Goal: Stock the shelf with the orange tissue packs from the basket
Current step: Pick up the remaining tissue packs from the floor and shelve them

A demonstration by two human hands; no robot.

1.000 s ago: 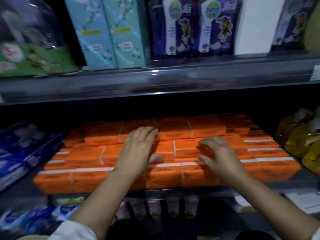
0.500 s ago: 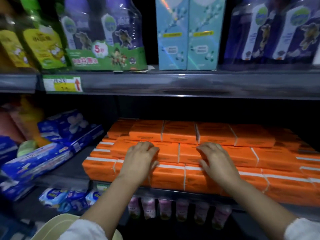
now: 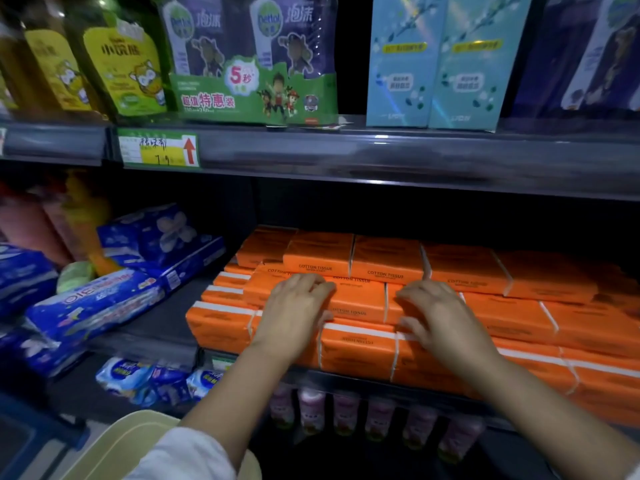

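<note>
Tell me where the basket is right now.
In the head view the cream basket sits at the bottom left, below the orange tissue packs and partly behind the left sleeve.

close head view, forward and down at shelf (image 3: pixel 381 157)

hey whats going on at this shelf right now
A person is stocking a store shelf with orange tissue packs. The packs sit stacked in stepped rows, and both hands lie on top of the front ones: the left hand and the right hand press down side by side, as if squaring the stack. Neither hand is lifting a pack. The rim of a cream basket shows below; its contents are out of view.
</note>
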